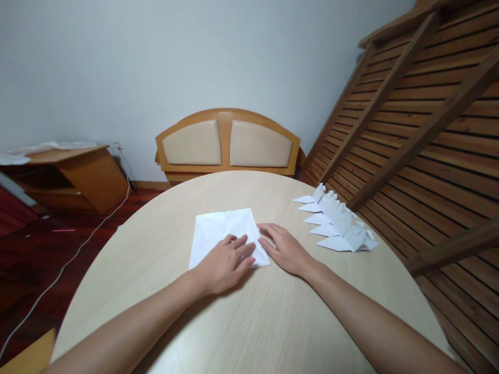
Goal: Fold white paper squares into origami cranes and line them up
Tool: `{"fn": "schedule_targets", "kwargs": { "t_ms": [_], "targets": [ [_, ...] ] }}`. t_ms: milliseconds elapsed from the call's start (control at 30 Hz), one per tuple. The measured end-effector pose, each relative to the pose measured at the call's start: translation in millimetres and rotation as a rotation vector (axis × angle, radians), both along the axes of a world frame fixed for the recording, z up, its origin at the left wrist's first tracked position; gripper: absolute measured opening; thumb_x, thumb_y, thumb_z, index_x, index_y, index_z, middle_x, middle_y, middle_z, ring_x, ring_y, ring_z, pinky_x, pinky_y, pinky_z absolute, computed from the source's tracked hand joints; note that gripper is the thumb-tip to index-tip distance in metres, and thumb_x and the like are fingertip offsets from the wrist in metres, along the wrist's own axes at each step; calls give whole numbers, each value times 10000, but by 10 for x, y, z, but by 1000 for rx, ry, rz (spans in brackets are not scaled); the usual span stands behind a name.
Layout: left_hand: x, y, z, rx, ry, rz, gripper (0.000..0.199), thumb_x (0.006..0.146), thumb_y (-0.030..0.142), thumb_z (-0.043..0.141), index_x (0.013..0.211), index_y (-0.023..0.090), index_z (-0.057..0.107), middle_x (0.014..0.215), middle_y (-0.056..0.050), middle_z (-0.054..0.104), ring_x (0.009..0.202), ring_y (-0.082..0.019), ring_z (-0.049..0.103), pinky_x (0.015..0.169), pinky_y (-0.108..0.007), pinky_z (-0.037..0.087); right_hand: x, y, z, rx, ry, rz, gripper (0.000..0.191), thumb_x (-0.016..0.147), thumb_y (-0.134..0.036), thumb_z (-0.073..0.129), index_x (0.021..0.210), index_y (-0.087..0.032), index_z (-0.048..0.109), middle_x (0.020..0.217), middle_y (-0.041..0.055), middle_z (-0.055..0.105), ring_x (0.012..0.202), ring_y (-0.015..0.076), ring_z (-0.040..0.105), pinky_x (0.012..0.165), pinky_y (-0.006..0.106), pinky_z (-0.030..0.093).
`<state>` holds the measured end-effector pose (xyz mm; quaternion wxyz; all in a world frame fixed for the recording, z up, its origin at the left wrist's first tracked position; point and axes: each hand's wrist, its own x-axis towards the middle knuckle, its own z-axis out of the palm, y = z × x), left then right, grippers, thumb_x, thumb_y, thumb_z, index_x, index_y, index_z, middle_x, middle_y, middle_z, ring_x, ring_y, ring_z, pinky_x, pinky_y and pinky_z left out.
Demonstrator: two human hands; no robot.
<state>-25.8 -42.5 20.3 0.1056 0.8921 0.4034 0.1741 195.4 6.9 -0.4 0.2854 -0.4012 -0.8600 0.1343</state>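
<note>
A white sheet of paper (218, 228), roughly square with faint creases, lies on the round table (265, 322) in front of me. My left hand (228, 259) rests over the sheet's lower right part, fingers stretched and slightly apart, hiding some of the paper. At the sheet's right edge is my right hand (284, 248), with its fingers extended and the tips at or just beside the paper's border. Neither hand is wrapped round anything. Several folded white paper birds (339, 221) stand in a row to the right, beyond my right hand.
A headboard (225, 140) with cream panels stands behind the table against the wall. Slatted wooden boards (413, 135) lean along the right side. On the left are a wooden desk (86, 176) and a white cable (81, 244) running over the dark red floor.
</note>
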Motion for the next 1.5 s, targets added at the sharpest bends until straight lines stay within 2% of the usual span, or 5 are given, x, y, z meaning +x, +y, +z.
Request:
{"fn": "schedule_targets", "kwargs": {
  "t_ms": [167,467,767,1133,1500],
  "targets": [
    [91,-31,37,-117,-85,-279,377,960,177,455,1308,229,588,1286,-91,641,1234,-255,549,1105,-421,420,20,0,-107,-82,-135,104,452,1050,-412,381,1451,-231,485,1519,84,502,1431,248,417,1191,508,311],
    [-258,280,-242,-45,-7,32,586,900,347,610,1445,184,471,1563,-165,412,1471,-358,336,1184,-582,301,26,-85,63,8,-220,52,318,999,-351,508,1257,-227,646,1291,98,678,1258,265,586,1131,510,379],
    [-97,161,-301,-30,58,-11,649,981,482,496,1556,239,323,1633,-116,283,1512,-347,235,1210,-551,243,-68,-100,-110,-186,-295,84,820,960,-637,447,1597,-172,225,1653,127,200,1537,302,141,1246,535,163],
    [-170,241,-348,-38,180,235,666,990,590,406,1537,211,377,1627,-161,271,1509,-396,213,1190,-609,180,114,86,-109,-109,-335,-191,762,957,-621,467,1524,-117,403,1598,190,336,1510,361,234,1215,602,181],
    [-351,368,-318,-82,323,331,572,1043,474,305,1568,247,316,1649,-111,223,1519,-368,195,1192,-606,177,42,-108,-29,-198,-390,114,736,964,-652,430,1574,-258,311,1655,54,219,1536,320,153,1241,553,146]
  ]
}}
